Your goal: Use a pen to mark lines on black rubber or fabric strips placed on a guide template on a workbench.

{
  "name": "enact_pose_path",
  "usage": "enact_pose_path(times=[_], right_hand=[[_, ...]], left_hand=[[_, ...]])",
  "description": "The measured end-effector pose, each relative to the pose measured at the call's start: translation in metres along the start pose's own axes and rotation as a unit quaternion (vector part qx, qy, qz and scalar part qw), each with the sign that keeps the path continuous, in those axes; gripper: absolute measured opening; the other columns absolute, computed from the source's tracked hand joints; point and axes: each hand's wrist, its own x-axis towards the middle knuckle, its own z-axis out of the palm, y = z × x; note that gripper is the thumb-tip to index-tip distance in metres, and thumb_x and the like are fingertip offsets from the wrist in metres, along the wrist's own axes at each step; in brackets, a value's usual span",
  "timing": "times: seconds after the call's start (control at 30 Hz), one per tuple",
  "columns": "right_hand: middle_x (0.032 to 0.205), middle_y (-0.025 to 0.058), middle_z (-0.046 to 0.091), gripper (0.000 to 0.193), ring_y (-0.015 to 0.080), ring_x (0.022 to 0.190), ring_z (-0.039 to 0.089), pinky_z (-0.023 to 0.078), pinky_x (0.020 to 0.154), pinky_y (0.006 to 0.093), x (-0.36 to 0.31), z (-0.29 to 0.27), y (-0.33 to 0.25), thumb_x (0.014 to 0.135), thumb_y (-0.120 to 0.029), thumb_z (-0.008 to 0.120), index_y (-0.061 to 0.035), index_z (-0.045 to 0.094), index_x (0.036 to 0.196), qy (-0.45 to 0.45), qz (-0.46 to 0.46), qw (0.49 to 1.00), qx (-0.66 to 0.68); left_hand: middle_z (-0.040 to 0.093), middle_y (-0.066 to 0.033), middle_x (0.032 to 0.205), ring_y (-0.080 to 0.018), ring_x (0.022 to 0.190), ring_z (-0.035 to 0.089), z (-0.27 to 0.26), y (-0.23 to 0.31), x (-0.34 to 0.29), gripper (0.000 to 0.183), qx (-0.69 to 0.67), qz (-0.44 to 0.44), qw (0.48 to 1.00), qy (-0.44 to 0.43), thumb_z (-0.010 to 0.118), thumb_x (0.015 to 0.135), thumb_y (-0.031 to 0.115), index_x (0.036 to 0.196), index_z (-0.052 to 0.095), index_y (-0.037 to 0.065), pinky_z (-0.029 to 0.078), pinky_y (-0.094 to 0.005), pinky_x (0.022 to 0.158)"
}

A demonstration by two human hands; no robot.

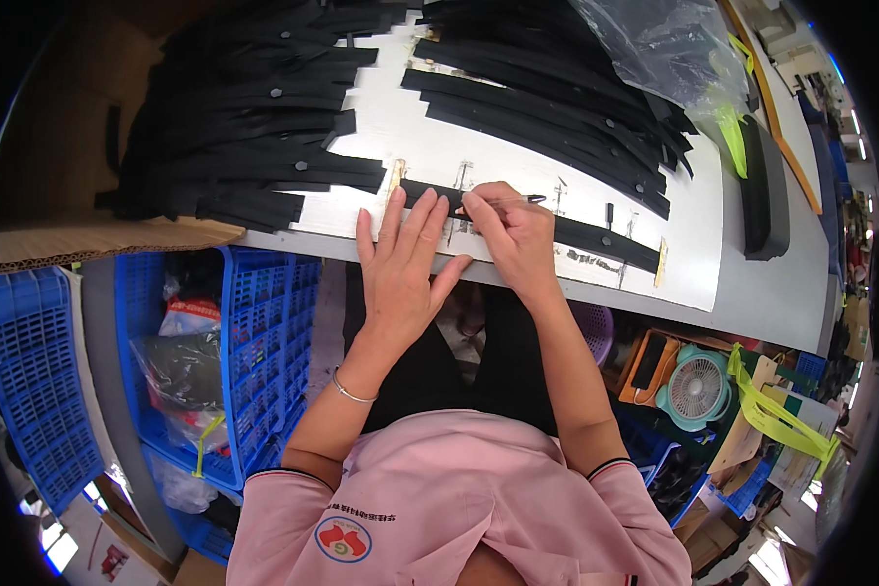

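A narrow black fabric strip (596, 238) lies along the front of a white board (691, 269) with dark pen marks and small tan tabs on it. My left hand (400, 254) rests flat on the strip's left part, fingers stretched out and thumb spread. Closed in a pinch, my right hand (523, 244) holds a slim pen (513, 200) with a see-through barrel and dark end, tilted over the strip. The pen's writing tip is hidden by my fingers. A small dark dot sits on the strip's right part.
Black strips with dots lie in a left pile (234, 107) and a right pile (547, 93). A transparent plastic bag (654, 49) and a long black case (764, 195) are at the right. Below stand a cardboard box (49, 156), blue crates (269, 332) and a small fan (695, 386).
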Motion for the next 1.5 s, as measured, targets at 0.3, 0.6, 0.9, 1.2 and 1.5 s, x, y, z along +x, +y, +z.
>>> enact_pose_path(times=[0.3,0.6,0.9,1.2,1.5], right_hand=[[0.084,0.0074,0.076,0.015,0.0140,0.066,0.070,0.051,0.060,0.0263,-0.001,0.001,0.004,0.096,-0.010,0.070,0.0052,0.074,0.093,-0.006,-0.059,0.998,-0.037],[0.078,0.0065,0.073,0.013,0.0073,0.063,0.062,0.048,0.058,0.0255,-0.014,-0.036,0.001,0.095,-0.007,0.069,0.0035,0.074,0.091,0.051,-0.003,0.998,0.046],[0.065,0.0058,0.066,0.012,0.0089,0.051,0.057,0.043,0.053,0.0258,-0.019,-0.081,0.024,0.095,-0.008,0.069,0.0008,0.072,0.087,0.136,0.000,0.988,-0.069],[0.064,0.0068,0.065,0.012,0.0144,0.052,0.061,0.046,0.053,0.0285,-0.017,-0.080,0.025,0.096,-0.012,0.070,-0.0018,0.071,0.089,0.124,-0.002,0.984,-0.126],[0.063,0.0074,0.065,0.016,0.0154,0.052,0.061,0.046,0.052,0.0296,-0.019,-0.079,0.029,0.096,-0.014,0.070,-0.0019,0.072,0.086,0.158,-0.025,0.982,-0.095]], left_hand=[[0.056,-0.0071,0.151,-0.0329,0.149,0.040,0.001,0.003,0.002,0.063,0.008,0.006,1.000,-0.003,0.078,0.089,0.036,0.144,0.061,0.008,0.016,-0.0598,0.123],[0.055,-0.0068,0.152,-0.0334,0.150,0.038,0.002,0.001,-0.001,0.065,0.023,0.003,1.000,-0.012,0.079,0.090,0.035,0.146,0.060,0.008,0.015,-0.0586,0.124],[0.050,-0.0082,0.157,-0.0332,0.153,0.034,-0.001,0.003,0.000,0.065,0.019,0.001,0.999,-0.037,0.076,0.093,0.029,0.152,0.054,0.009,0.011,-0.0564,0.126],[0.043,-0.0140,0.162,-0.0362,0.154,0.031,0.009,0.048,0.016,0.078,-0.080,0.057,0.993,-0.063,0.077,0.090,0.035,0.156,0.047,0.009,0.013,-0.0621,0.124],[0.059,-0.0104,0.143,-0.0315,0.137,0.049,0.032,0.067,0.019,0.052,-0.066,0.073,0.994,-0.050,0.075,0.093,0.027,0.139,0.064,0.006,0.024,-0.0575,0.121]])
